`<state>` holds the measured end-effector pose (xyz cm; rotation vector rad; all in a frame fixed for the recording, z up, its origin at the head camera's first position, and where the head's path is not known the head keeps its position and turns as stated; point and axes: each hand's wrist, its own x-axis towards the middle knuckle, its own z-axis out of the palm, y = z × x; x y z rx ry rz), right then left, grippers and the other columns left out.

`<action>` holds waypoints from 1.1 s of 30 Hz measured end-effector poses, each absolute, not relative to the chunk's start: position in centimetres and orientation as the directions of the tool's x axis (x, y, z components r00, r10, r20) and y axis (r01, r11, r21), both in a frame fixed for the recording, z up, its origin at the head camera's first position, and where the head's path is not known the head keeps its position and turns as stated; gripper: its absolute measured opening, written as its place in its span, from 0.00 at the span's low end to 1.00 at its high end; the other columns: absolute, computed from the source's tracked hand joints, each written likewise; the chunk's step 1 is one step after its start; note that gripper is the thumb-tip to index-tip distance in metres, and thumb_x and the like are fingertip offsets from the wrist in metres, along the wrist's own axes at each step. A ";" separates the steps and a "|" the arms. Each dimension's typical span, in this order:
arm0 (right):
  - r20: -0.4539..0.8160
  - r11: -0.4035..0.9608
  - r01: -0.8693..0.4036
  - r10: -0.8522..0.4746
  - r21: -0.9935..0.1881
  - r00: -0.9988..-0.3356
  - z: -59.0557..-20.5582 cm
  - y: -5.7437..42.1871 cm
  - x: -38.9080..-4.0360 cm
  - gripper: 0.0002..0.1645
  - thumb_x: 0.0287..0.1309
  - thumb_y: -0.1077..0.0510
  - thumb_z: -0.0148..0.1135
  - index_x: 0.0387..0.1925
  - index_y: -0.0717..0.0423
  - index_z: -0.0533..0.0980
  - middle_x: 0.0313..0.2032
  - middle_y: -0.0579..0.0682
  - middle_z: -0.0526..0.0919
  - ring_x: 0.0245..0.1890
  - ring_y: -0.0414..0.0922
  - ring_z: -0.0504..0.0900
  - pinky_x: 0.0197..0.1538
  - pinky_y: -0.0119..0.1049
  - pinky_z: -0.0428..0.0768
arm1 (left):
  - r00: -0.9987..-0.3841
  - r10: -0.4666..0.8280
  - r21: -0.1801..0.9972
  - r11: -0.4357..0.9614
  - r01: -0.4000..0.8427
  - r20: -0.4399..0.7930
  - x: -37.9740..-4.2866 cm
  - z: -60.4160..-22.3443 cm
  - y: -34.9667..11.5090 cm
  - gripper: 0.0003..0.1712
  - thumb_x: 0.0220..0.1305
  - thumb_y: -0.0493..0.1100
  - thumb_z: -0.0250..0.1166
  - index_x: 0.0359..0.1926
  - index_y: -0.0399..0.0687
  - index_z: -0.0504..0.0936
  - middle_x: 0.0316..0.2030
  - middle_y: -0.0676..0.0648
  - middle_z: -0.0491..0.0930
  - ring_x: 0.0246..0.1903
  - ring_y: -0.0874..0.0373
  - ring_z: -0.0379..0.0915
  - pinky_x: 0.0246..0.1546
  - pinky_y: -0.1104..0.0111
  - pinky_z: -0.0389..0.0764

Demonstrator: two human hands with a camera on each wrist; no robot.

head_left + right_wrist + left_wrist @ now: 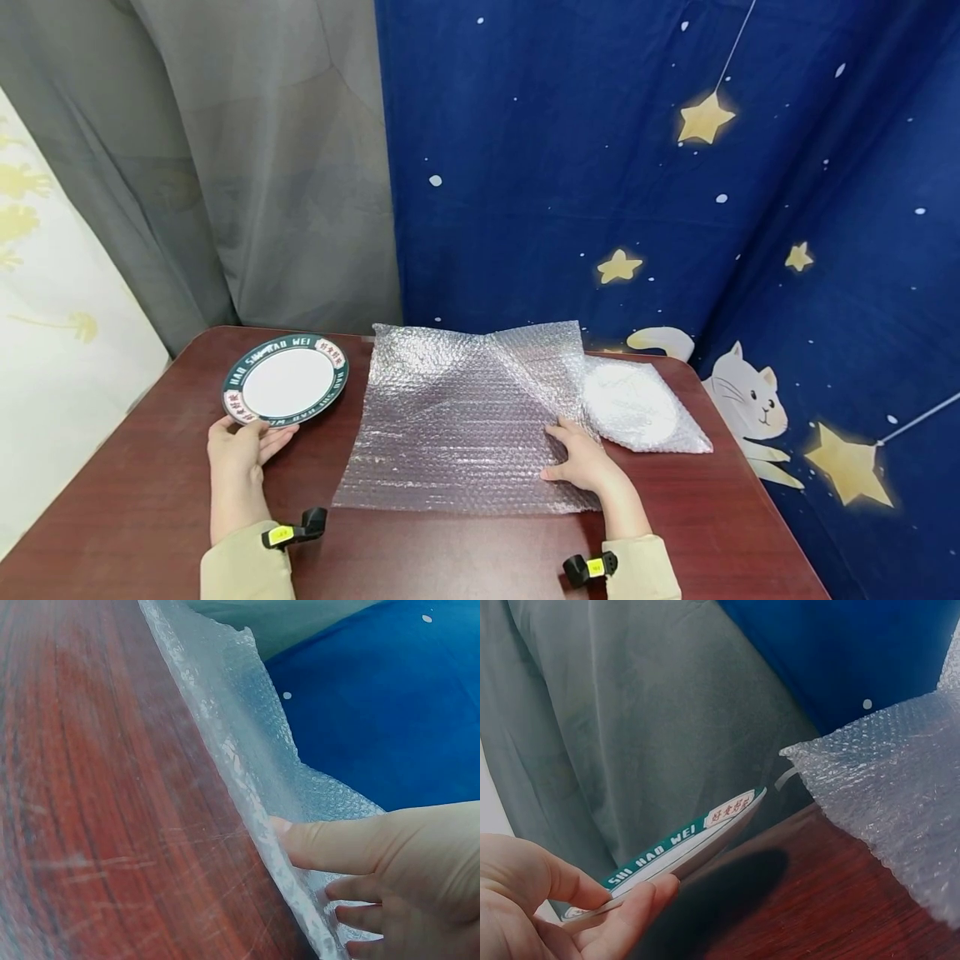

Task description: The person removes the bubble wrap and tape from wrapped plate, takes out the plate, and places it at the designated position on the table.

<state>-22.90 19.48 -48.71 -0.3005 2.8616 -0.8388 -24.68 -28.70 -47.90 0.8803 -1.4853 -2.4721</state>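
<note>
A white plate (288, 382) with a green lettered rim is at the left of the table. My left hand (238, 450) pinches its near edge, thumb above and fingers beneath. The left wrist view shows the plate (667, 851) tilted, held off the table over its own shadow. A sheet of bubble wrap (465, 417) is spread across the middle. On its right part rests my right hand (588, 462), its fingers extended and apart. In the right wrist view the thumb of the right hand (420, 870) touches the bubble wrap (225, 742) near its edge.
A round white item wrapped in bubble wrap (633, 404) lies to the right of the sheet. The dark red table (420, 554) ends at a grey curtain (292, 208) and a blue starry curtain (540, 167) behind.
</note>
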 end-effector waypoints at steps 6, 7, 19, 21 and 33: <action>-0.082 0.826 -0.149 -0.228 -0.544 -0.970 -48.8 19.5 -23.0 0.46 0.43 0.55 0.77 0.64 0.64 0.68 0.67 0.68 0.58 0.67 0.65 0.55 0.63 0.62 0.58 | -0.821 -0.383 0.832 -0.524 -0.184 -0.423 -24.8 -48.1 -28.7 0.42 0.66 0.26 0.43 0.74 0.47 0.33 0.23 0.45 0.77 0.22 0.51 0.83 0.32 0.60 0.83; -0.081 0.826 -0.149 -0.229 -0.544 -0.970 -48.8 19.5 -23.0 0.46 0.43 0.55 0.77 0.64 0.64 0.68 0.67 0.68 0.58 0.67 0.65 0.55 0.63 0.62 0.58 | -0.821 -0.380 0.829 -0.528 -0.186 -0.426 -24.8 -48.2 -28.7 0.42 0.66 0.26 0.43 0.74 0.48 0.32 0.22 0.44 0.77 0.22 0.51 0.83 0.32 0.60 0.83; -0.080 0.823 -0.145 -0.225 -0.549 -0.971 -48.9 19.5 -22.9 0.46 0.44 0.55 0.77 0.64 0.64 0.68 0.67 0.68 0.57 0.67 0.65 0.55 0.64 0.61 0.58 | -0.809 -0.381 0.825 -0.525 -0.209 -0.448 -25.4 -48.9 -28.7 0.42 0.67 0.27 0.46 0.73 0.48 0.35 0.22 0.44 0.77 0.23 0.51 0.83 0.32 0.61 0.83; -0.081 0.825 -0.143 -0.223 -0.547 -0.972 -48.9 19.5 -22.9 0.46 0.44 0.55 0.76 0.64 0.64 0.68 0.68 0.68 0.57 0.67 0.64 0.55 0.64 0.61 0.58 | -0.811 -0.380 0.825 -0.526 -0.206 -0.445 -25.4 -49.1 -28.7 0.42 0.67 0.27 0.46 0.73 0.48 0.34 0.22 0.44 0.76 0.23 0.51 0.83 0.31 0.61 0.83; -0.078 0.816 -0.146 -0.227 -0.560 -0.971 -49.0 19.5 -23.0 0.45 0.45 0.56 0.76 0.64 0.64 0.68 0.68 0.68 0.57 0.67 0.65 0.55 0.64 0.61 0.57 | -0.815 -0.381 0.828 -0.524 -0.197 -0.436 -25.8 -50.0 -28.7 0.43 0.67 0.26 0.45 0.74 0.46 0.33 0.22 0.44 0.77 0.23 0.52 0.83 0.31 0.62 0.83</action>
